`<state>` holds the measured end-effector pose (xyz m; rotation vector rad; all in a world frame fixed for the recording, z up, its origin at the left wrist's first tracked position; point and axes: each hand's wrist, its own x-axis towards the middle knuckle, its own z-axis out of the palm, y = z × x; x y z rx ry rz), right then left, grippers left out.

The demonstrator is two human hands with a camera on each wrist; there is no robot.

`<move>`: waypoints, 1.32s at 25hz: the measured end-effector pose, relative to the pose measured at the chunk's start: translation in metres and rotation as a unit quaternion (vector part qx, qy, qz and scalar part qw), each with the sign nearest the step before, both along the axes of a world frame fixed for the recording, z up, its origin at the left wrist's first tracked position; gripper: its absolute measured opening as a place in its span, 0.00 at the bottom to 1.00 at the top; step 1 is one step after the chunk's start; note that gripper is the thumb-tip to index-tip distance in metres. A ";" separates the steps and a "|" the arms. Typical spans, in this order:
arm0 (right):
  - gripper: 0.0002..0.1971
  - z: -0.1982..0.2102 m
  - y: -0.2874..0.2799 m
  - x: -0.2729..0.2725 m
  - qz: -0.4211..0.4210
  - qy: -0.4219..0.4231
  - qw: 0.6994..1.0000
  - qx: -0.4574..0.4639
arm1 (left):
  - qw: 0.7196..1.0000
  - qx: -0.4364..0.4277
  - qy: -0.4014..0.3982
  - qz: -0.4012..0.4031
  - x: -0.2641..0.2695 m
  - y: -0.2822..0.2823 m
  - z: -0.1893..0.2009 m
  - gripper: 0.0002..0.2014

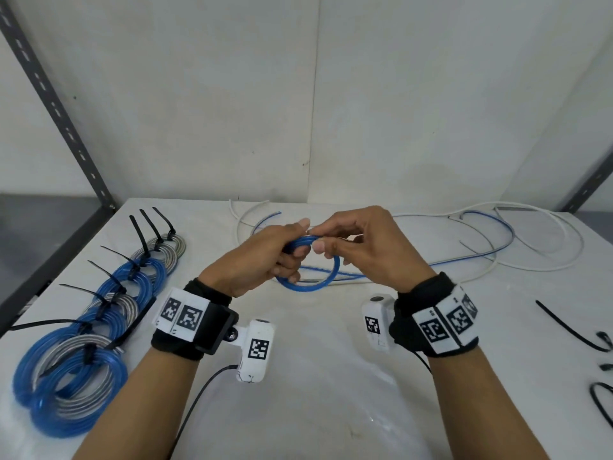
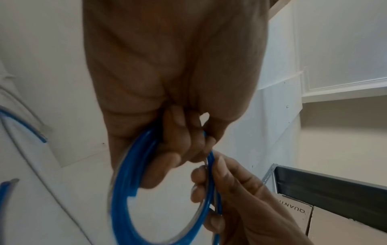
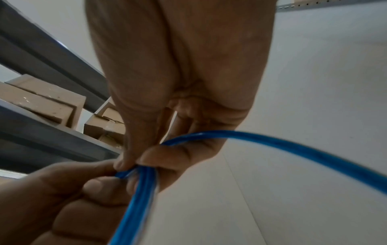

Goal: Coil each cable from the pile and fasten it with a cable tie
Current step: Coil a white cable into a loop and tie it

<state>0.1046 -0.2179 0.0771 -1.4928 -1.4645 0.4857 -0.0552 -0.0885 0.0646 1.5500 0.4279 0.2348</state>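
Grey shelf upright [image 1: 56, 107] – cardboard boxes [image 3: 48, 102] – white table [image 1: 331, 376].

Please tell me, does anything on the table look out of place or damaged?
Nothing stands out. Both hands hold the blue coil; finished coils lie in a row at left, loose cables behind, spare ties at right.

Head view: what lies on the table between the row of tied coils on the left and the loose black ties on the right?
Bare white table; above it the left hand and right hand hold a blue coil.
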 end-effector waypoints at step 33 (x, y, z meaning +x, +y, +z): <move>0.12 -0.025 0.027 -0.030 -0.119 0.179 0.962 0.166 | 0.913 -0.240 -0.248 0.217 0.007 0.005 0.004 0.21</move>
